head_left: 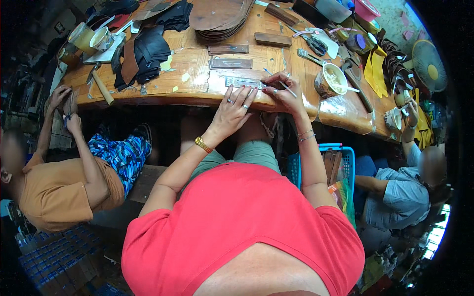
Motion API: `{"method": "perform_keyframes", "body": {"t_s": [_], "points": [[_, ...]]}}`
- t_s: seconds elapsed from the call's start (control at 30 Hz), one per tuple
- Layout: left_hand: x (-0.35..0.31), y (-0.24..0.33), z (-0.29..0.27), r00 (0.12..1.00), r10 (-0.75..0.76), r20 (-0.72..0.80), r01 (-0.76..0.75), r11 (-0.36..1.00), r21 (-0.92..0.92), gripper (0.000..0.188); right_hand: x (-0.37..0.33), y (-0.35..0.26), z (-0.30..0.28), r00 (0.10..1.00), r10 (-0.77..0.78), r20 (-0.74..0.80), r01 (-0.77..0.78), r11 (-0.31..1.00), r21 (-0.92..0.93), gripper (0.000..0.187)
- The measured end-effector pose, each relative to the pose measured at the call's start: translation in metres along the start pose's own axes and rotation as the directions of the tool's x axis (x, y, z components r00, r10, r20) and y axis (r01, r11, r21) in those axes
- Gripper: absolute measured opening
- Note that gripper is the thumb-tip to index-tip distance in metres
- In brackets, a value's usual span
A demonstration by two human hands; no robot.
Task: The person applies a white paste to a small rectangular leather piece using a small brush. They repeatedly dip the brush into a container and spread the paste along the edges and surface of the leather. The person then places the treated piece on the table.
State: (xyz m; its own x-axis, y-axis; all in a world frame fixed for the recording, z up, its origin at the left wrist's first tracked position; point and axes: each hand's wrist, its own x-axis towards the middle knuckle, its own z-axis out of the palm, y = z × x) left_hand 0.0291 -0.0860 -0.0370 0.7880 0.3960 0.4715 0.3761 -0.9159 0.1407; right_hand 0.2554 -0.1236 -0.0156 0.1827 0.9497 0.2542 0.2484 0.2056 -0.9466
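Observation:
At the front edge of the wooden table, my left hand lies with fingers stretched out, pressing on a flat greyish strip that looks like a template with marks along it. My right hand is closed around a slim pale pen-like tool, just beside the strip's right end. Its working tip is hard to make out between the fingers. Beyond the strip lie a brown leather piece with a pale shape on it and a similar leather piece farther back.
Round brown leather pieces are stacked at the back. Black leather pieces and a hammer lie left. To the right stand a cup with a spoon and another hammer. People sit on both sides; a blue basket is at my right.

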Motion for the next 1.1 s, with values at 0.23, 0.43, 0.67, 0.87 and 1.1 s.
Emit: {"method": "perform_keyframes", "body": {"t_s": [0.23, 0.43, 0.67, 0.87, 1.1], "points": [[0.000, -0.001, 0.000, 1.000, 0.004, 0.005, -0.004, 1.000, 0.001, 0.083, -0.001, -0.008, 0.001, 1.000, 0.006, 0.001, -0.006, 1.000, 0.018, 0.020], [0.001, 0.000, -0.003, 1.000, 0.015, 0.000, -0.015, 1.000, 0.016, 0.084, -0.001, -0.003, 0.001, 1.000, 0.023, -0.003, -0.023, 1.000, 0.013, 0.018], [0.003, 0.004, -0.005, 1.000, -0.004, 0.005, 0.004, 0.998, 0.062, 0.087, 0.000, -0.008, 0.001, 1.000, -0.006, -0.012, 0.005, 0.995, -0.095, 0.020], [0.005, 0.007, -0.006, 1.000, -0.002, 0.024, 0.000, 0.995, 0.098, 0.092, 0.022, -0.011, -0.001, 0.980, 0.045, -0.196, 0.007, 0.966, 0.257, 0.030], [-0.001, -0.001, 0.012, 0.999, 0.026, 0.042, -0.031, 0.991, 0.126, 0.080, 0.050, -0.027, 0.047, 0.971, -0.165, 0.174, 0.165, 0.986, 0.015, 0.032]]}}
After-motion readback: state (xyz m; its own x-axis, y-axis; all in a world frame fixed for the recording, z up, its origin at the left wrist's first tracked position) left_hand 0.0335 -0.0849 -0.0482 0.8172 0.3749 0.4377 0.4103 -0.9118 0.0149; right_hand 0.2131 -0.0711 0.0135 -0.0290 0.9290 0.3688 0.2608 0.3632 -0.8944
